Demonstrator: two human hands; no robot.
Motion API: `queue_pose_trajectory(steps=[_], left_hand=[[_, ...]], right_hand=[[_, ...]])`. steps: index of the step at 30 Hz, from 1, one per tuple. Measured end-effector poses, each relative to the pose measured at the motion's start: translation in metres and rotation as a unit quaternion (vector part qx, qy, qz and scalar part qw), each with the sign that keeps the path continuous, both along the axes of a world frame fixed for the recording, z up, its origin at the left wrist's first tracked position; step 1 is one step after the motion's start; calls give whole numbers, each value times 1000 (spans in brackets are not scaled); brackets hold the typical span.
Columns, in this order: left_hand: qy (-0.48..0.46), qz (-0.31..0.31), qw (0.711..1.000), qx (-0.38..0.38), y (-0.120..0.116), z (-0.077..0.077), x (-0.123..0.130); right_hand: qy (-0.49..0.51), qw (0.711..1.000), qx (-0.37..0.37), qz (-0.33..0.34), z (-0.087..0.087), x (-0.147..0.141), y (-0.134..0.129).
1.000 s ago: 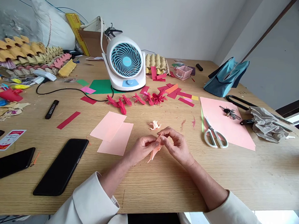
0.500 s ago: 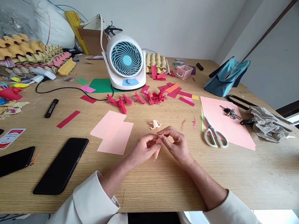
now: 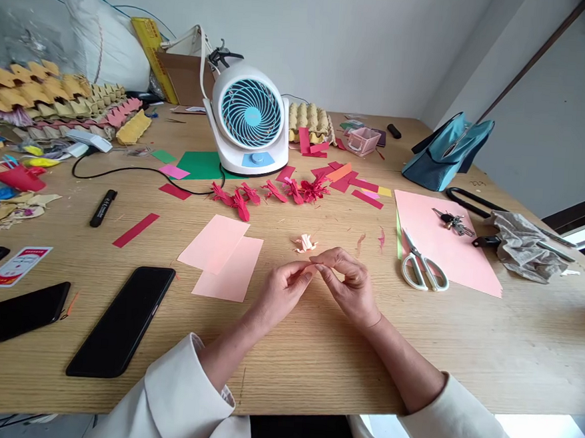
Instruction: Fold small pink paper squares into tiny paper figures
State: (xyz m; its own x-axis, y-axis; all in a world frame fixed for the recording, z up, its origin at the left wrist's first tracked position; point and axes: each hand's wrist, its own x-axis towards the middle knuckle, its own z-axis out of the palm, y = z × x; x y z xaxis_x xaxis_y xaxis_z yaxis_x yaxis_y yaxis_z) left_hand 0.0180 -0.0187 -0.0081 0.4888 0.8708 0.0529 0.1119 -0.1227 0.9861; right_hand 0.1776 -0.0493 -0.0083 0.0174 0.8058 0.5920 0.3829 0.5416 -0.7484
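Note:
My left hand and my right hand meet fingertip to fingertip above the middle of the table. Both are closed in a pinch on a small folded piece of pink paper, which the fingers almost wholly hide. Just beyond them lies a small pale pink cut-paper piece with curled strips. Two overlapping pale pink paper sheets rest to the left of my hands. White-handled scissors lie to the right, partly over a larger pink sheet.
A white fan stands at the back, with a row of red paper flowers before it. Phones and a black marker lie on the left. Keys, a cloth and a blue bag are at the right.
The folded pink paper that hung below my fingers has turned out of sight behind them. My hands stay together in nearly the same place; the view has shifted slightly.

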Motion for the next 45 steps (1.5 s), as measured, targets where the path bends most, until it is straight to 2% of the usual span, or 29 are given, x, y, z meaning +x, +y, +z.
queue_pose_trajectory(steps=[6,12,20,27,37,43,45], left_hand=[[-17,8,1000,-25,2,-6,-1],[-69,12,993,-95,2,-13,0],[-115,14,980,-164,1,-8,4],[-110,47,978,-173,0,-5,3],[-97,64,975,-188,4,-7,1],[-100,69,983,-136,6,-7,0],[-104,70,982,-140,7,-6,0]], right_hand=[[-59,997,38,15,-5,0,-1],[-108,993,57,7,-5,-2,-2],[-139,989,50,-32,-7,-6,-1],[-159,985,65,3,-7,-7,-2],[-169,983,68,7,-6,-5,-2],[-196,978,68,-17,-9,-3,-1],[-209,975,69,-28,-10,-2,0]])
